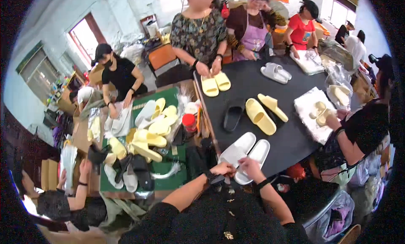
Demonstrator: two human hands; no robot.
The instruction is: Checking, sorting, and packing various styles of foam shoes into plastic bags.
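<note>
A pair of white slide slippers lies before me at the near edge of the dark table, the left white slipper [239,146] beside the right white slipper [258,154]. My left hand [223,169] is closed at the heel end of the left slipper. Over the heel of the right slipper, my right hand [250,167] is closed in a pinch. Whatever my fingers hold is too small to make out. Beyond this pair are a black slipper [233,116], a yellow slipper [260,116] lying sole down, and another yellow slipper [273,107] tipped on its side.
To the left, a green mat [171,183] bears heaped slippers and a red-lidded jar [189,122]. Co-workers stand around the tables; one handles yellow slippers [215,83] opposite. Grey slippers [276,72] lie farther back. White plastic sheets [310,105] are at the right.
</note>
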